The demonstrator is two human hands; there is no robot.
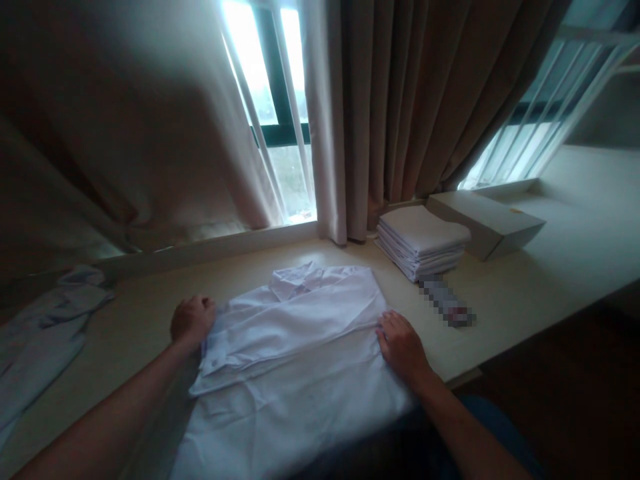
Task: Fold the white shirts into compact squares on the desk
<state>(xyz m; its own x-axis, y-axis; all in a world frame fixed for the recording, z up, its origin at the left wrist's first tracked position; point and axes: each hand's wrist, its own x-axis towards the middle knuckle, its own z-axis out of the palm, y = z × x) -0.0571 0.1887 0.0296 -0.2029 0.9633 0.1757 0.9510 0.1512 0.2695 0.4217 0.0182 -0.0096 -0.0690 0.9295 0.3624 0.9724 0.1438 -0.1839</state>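
Observation:
A white collared shirt [295,347] lies partly folded on the pale table [500,300], collar toward the window, its lower part hanging over the near edge. My left hand [193,320] is curled at the shirt's left edge, fingers closed on the folded cloth. My right hand [403,347] rests on the shirt's right edge, fingers together and pressed down on the fabric.
A stack of folded white shirts [423,241] sits at the back right beside a flat white box [487,221]. A crumpled pale garment [45,333] lies at the far left. Brown curtains [400,100] hang before the window. A blurred small object [447,303] lies near the stack.

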